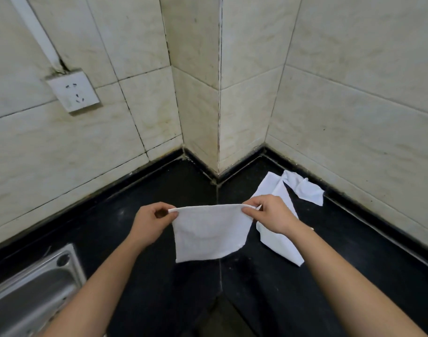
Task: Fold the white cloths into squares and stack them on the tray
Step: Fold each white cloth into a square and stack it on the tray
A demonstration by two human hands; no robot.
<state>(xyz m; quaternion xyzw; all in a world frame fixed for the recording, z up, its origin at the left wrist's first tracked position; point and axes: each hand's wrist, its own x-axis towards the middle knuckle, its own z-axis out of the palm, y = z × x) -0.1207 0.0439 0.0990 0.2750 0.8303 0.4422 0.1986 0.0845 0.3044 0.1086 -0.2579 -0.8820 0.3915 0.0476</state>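
Black desk [159,276] in a tiled corner, steel sink [32,288] at its left edge. Crumpled spare cloths [282,246] lie near the right wall. Just in front of them a white cloth [208,232] hangs above the desk — left hand [150,223] and right hand [269,215] each pinching a top corner.

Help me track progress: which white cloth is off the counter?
The white cloth pinched at its top corners by left hand and right hand, hanging flat; the other cloths lie rumpled on the black counter.
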